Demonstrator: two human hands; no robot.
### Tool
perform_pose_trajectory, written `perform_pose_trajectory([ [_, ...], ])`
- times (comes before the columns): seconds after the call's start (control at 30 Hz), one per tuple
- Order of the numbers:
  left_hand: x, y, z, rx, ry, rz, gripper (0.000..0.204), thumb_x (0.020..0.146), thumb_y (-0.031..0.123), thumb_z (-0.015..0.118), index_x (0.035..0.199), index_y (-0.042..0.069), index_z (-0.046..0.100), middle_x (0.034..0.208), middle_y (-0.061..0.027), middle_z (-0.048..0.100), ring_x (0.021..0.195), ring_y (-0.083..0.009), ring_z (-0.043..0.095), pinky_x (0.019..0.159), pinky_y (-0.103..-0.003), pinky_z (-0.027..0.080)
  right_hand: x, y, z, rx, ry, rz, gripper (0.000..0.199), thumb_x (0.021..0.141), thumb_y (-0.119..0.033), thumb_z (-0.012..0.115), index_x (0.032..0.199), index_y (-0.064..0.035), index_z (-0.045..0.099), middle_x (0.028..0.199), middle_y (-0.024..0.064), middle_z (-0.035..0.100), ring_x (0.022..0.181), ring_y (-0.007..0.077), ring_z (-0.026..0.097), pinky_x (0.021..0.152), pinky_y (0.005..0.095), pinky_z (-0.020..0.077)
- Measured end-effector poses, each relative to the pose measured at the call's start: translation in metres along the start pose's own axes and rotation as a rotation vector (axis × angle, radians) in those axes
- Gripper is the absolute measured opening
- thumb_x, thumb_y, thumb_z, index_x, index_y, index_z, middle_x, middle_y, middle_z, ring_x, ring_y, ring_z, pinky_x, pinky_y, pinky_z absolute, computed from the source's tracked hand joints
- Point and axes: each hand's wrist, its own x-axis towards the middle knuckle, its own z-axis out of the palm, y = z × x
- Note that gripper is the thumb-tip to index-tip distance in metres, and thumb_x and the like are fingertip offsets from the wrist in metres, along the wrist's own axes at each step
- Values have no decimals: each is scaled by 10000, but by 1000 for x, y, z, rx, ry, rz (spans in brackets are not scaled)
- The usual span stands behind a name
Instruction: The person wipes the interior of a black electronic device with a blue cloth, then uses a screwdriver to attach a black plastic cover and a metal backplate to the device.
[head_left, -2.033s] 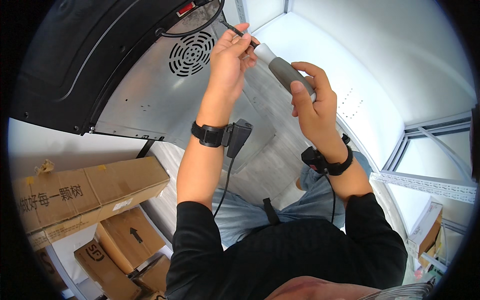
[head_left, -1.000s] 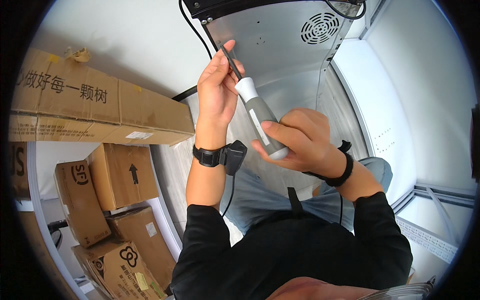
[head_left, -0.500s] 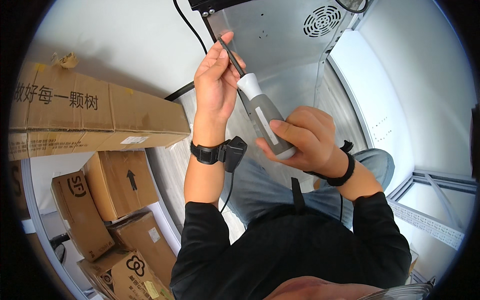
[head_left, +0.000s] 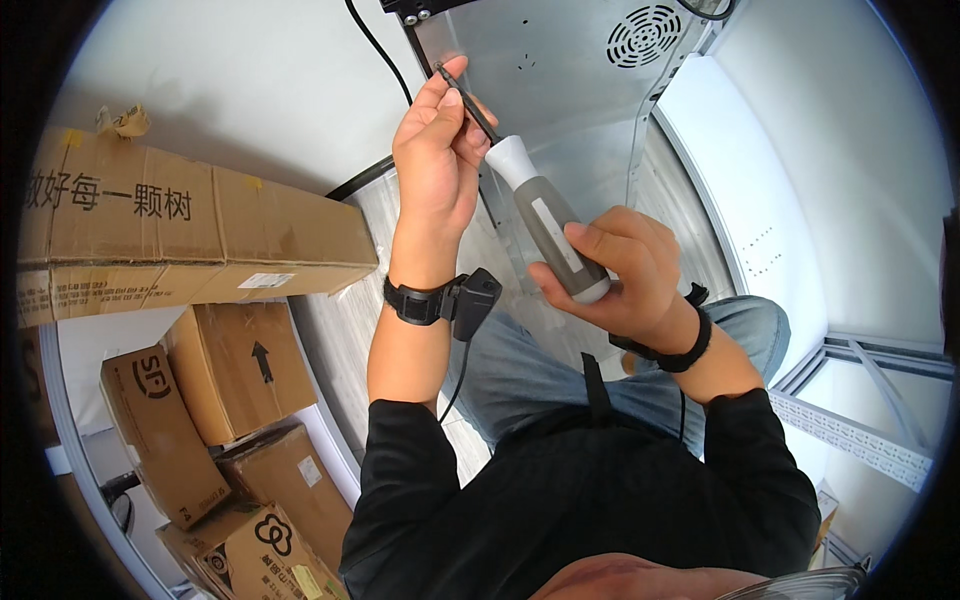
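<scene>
My right hand (head_left: pixel 615 270) grips the grey handle of an electric screwdriver (head_left: pixel 548 228) with a white collar. Its thin dark bit (head_left: pixel 468 100) points up and left toward the edge of a metal appliance back panel (head_left: pixel 560 60). My left hand (head_left: pixel 435 160) pinches the bit near its tip, fingers closed around the shaft. Both wrists wear black bands; a small black device (head_left: pixel 472 300) with a cable hangs from the left one.
The silver panel has a round vent grille (head_left: pixel 645 35) and a black cable (head_left: pixel 375 45) running past it. Several cardboard boxes (head_left: pixel 190 230) are stacked at the left. White shelving and a metal rail (head_left: pixel 850 420) stand at the right.
The view has swung from the panel's dark side to its lower edge. The screwdriver has tilted more upright, and my left hand has kept hold of the bit, moving slightly up.
</scene>
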Motion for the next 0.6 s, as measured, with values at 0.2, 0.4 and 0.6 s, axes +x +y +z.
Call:
perform_pose_trajectory([
  [0.2, -2, 4, 2, -32, 54, -19, 332, 991, 101, 405, 1296, -23, 449, 800, -77, 600, 686, -114, 533, 635, -240, 443, 8, -3, -4, -22, -65, -19, 556, 616, -93, 847, 1057, -41, 513, 836, 107, 539, 585, 213, 544, 479, 283, 437],
  [0.4, -5, 17, 6, -93, -101, -136, 339, 989, 86, 395, 1302, -37, 437, 832, -107, 620, 743, -162, 589, 695, -273, 493, 16, -14, 16, 17, 40, 79, 459, 605, -143, 809, 984, -78, 558, 988, 105, 514, 632, 199, 518, 509, 292, 422],
  [0.6, 0, 14, -11, -98, -93, -133, 313, 970, 71, 442, 1262, -39, 438, 783, -112, 626, 661, -169, 595, 639, -282, 512, 16, -18, 12, 4, -107, -64, 428, 682, -98, 767, 1091, -178, 672, 1209, 169, 504, 720, 212, 580, 564, 273, 486],
])
